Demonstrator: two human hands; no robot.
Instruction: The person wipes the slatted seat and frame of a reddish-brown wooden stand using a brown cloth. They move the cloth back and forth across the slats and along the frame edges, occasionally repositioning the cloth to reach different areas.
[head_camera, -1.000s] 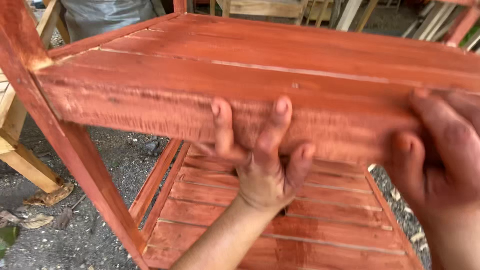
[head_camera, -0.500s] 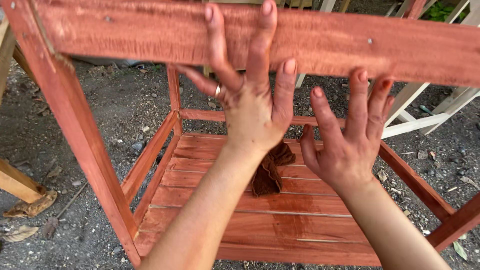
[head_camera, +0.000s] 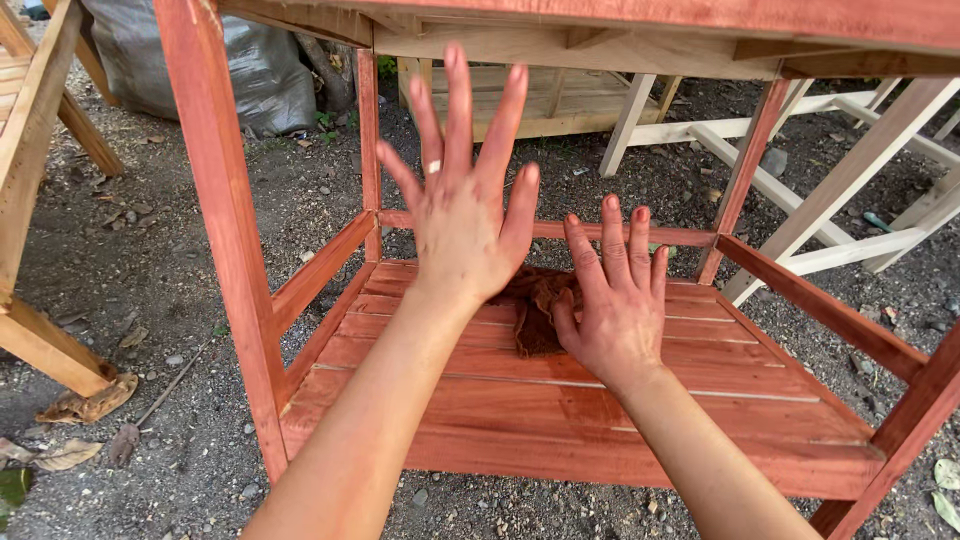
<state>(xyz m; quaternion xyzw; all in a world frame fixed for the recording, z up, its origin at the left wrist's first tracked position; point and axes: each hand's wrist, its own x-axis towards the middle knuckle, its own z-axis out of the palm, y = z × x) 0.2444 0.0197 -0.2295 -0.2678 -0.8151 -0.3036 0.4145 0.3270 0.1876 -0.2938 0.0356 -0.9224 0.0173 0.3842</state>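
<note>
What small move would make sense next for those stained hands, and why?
Probably lower the right hand onto the crumpled brown rag lying on the red-stained slatted wooden shelf: both hands are open and empty, and the right one hovers nearest to it.

Two hands (head_camera: 465, 215) (head_camera: 610, 300), one rag (head_camera: 535, 310), one red-stained wooden table (head_camera: 225, 220).

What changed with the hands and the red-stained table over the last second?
Both hands let go of the top board's front edge and came down. The left hand is now spread open in the air over the lower shelf; the right hand, fingers straight, reaches down towards the stained rag. The view has dropped too, from the tabletop to below it. The rag lies on the slats as half a second ago, and the table stands as before.
</note>
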